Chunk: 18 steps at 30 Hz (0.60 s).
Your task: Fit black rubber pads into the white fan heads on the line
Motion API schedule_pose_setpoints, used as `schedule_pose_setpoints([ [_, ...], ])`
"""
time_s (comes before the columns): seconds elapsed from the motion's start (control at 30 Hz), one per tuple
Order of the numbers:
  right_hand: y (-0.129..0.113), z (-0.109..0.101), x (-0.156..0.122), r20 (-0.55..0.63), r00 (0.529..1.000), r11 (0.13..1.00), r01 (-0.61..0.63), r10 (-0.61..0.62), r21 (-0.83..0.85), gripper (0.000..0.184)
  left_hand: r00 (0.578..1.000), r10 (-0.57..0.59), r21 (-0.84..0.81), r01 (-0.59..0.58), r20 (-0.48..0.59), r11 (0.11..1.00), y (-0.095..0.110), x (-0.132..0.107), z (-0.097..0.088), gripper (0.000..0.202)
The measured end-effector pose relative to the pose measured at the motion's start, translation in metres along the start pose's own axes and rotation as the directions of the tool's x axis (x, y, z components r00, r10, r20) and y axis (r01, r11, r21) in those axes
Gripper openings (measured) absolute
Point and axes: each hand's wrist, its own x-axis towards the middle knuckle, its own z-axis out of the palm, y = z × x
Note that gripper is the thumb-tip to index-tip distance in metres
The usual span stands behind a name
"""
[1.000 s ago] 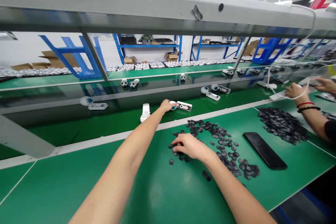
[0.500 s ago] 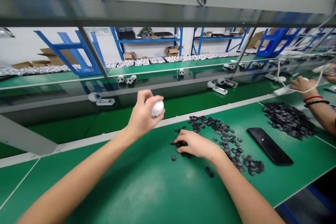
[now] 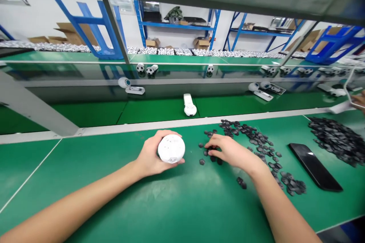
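My left hand is wrapped round the edge of a white round ball-shaped housing with small holes in its face, held above the green bench. To its right, my right hand reaches down into small black pentagonal pieces. Its thumb and forefinger close around one or more dark pieces at the bench surface; exactly how many is hidden. More loose black pieces lie around that hand. Beyond the bench's white edge, a white ball-ended unit with a flat arm lies on the green conveyor.
A black tray-like slab lies at the right, near a large heap of black pieces. Other white units rest on the conveyor. A metal post stands at the left. Another person's hand shows at the right edge.
My left hand has come down and nearer with the white housing, its round face now visible. A ball-ended unit now shows on the conveyor beyond. My right hand stays among the black pieces. The view has shifted.
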Motion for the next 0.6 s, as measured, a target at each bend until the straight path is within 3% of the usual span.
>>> schedule_pose_setpoints([
  [0.13,-0.003,-0.003,-0.002,-0.022,1.000,1.000,0.008,-0.008,-0.001,0.022,0.996,-0.089,-0.002,0.089,-0.010,0.996,-0.004,-0.002,-0.008,0.066],
  [0.3,-0.002,-0.006,-0.001,-0.071,0.997,0.999,0.043,-0.041,0.026,0.024,0.995,-0.095,-0.069,0.095,0.003,0.993,0.003,-0.008,-0.007,0.074],
  [0.4,0.000,0.003,0.007,-0.204,0.979,0.999,0.032,-0.023,0.039,0.028,0.996,-0.027,-0.092,0.034,0.080,0.995,0.011,-0.011,0.000,0.079],
  [0.5,-0.001,0.017,0.019,-0.335,0.940,0.998,-0.070,0.066,0.002,0.031,0.991,0.036,-0.105,-0.023,0.125,0.994,0.014,-0.011,0.006,0.077],
  [0.6,-0.005,0.027,0.025,-0.318,0.946,0.992,-0.089,0.058,-0.084,0.023,0.986,-0.039,-0.090,0.055,0.163,0.994,0.008,-0.011,0.008,0.065],
])
